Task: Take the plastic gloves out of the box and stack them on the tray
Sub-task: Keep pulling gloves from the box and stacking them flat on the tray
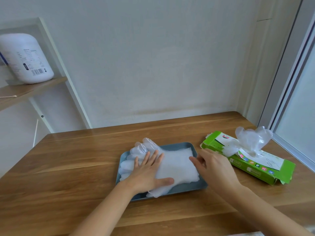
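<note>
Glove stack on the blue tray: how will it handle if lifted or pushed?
Probably floppy: the stack of thin translucent plastic gloves droops over the rim of the blue-grey rectangular tray. Likely very light; the left hand presses flat on it. Layers may slide apart when pushed: their fingertips already lie fanned.

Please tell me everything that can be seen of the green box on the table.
The green box is thin cardboard, long and flat, lying on the wooden table right of the blue tray. Both end flaps stand open and creased. From the opening in its white top panel a clear plastic glove sticks up. Small coloured icons line its near side.
</note>
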Available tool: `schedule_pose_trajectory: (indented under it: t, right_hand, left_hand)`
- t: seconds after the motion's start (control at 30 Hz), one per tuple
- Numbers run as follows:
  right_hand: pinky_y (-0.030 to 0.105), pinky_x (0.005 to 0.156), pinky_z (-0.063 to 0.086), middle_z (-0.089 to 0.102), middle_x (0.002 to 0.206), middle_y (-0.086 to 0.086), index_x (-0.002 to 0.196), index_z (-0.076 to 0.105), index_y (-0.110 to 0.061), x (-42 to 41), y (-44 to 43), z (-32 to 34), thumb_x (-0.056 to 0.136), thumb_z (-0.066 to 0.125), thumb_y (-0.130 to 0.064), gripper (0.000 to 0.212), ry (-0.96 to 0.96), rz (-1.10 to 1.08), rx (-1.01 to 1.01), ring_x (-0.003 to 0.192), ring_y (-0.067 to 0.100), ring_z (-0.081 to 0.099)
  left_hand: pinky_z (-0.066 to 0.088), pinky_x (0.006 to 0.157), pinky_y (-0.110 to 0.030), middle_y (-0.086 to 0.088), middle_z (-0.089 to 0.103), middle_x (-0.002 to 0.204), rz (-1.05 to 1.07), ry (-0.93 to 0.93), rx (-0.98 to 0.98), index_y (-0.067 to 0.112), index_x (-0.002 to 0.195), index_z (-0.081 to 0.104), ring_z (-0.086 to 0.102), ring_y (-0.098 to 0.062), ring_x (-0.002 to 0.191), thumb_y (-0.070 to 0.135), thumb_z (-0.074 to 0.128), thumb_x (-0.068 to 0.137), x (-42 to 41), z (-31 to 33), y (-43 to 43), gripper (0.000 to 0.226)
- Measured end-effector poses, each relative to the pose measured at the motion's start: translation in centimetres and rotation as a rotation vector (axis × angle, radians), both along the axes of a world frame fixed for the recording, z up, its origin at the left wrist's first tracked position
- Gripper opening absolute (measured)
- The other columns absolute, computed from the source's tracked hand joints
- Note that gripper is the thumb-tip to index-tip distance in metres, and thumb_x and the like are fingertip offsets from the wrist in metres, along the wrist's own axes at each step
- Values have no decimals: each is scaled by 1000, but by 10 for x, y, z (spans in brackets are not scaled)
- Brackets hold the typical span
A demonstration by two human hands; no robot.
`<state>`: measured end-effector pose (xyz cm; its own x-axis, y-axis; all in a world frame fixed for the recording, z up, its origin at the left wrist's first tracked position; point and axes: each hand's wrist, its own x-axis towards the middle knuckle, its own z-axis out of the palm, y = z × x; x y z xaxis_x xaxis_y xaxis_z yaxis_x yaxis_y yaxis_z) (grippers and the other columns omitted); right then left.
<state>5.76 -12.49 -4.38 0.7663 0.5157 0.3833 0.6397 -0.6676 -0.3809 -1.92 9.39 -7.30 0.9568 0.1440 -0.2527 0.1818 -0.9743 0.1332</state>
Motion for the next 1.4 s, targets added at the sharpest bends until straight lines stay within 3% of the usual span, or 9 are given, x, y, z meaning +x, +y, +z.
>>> schedule_pose_trajectory:
  t: [0.07, 0.17, 0.37, 0.6, 0.93, 1.03, 1.13, 1.2, 1.4]
  right_hand:
    - [23, 79, 40, 60, 103, -5, 103, 61, -19, -6, 18, 1, 98, 48, -30, 18, 104, 99, 37, 93, 14, 59]
    - [20, 105, 25, 39, 149, 1, 143, 39, -15, -13, 58, -3, 101, 39, -16, 41, 283, 277, 7, 136, 16, 36]
    - [41, 117, -2, -3, 161, 7, 153, 4, -21, 0, 83, -37, 104, 23, -34, 55, 305, 246, -400, 147, 26, -5]
    - [44, 117, -9, -17, 159, 6, 151, -5, -36, 13, 67, -35, 90, 22, -72, 77, 316, 174, -542, 144, 37, -18]
    - [47, 117, -6, -19, 158, 7, 151, -5, -37, 14, 65, -26, 88, 25, -74, 80, 358, 209, -563, 144, 37, -17]
    - [47, 118, 6, -16, 159, 6, 152, 7, -34, 15, 57, -16, 88, 44, -65, 80, 448, 246, -321, 146, 34, -9]
    - [31, 109, 31, 18, 158, 2, 142, 41, -28, 28, 30, 9, 91, 58, -43, 56, 375, 181, 152, 139, 19, 30]
    - [19, 89, 43, 52, 133, 1, 120, 60, -24, 44, 2, 30, 90, 63, -26, 30, 318, 104, 349, 111, 8, 53]
    - [14, 60, 38, 64, 73, -10, 76, 66, -25, 78, -78, 57, 78, 76, -18, 13, 219, -202, 320, 75, 7, 62]
  left_hand:
    - [-12, 116, -57, 7, -25, 158, 6, 7, 16, 30, 152, -16, -25, -16, 145, 89, 26, 69, 1, -1, 0, 110]
    - [-13, 115, -57, 7, -25, 158, 15, 20, 36, 28, 152, -17, -26, -16, 144, 92, 27, 65, 4, -2, -2, 116]
    - [-14, 115, -53, 9, -24, 159, 59, 27, -64, 27, 152, -16, -25, -12, 144, 102, 27, 47, 4, 1, 1, 136]
    - [-8, 113, -63, 4, -36, 153, 197, 203, -87, 29, 148, -26, -31, -27, 142, 81, 58, 68, -10, 16, 5, 128]
    - [6, 121, -45, -4, -25, 159, 180, 362, 40, 28, 150, -21, -11, -34, 148, 73, 59, 76, -23, 44, 18, 118]
    - [15, 120, -36, -2, -6, 163, 202, 384, 2, 24, 155, -5, 5, -25, 150, 77, 58, 72, -18, 57, 21, 117]
    - [25, 116, -34, -2, 20, 160, 246, 199, -52, 17, 154, 18, 25, -22, 145, 70, 58, 79, -10, 75, 12, 99]
    - [25, 116, -41, -2, 30, 157, 253, -45, -99, 17, 150, 29, 31, -21, 142, 60, 60, 85, -3, 86, -1, 84]
    - [29, 96, -23, 13, 45, 143, 99, -403, -381, 31, 136, 49, 41, -8, 131, 45, 60, 91, 37, 100, -68, 49]
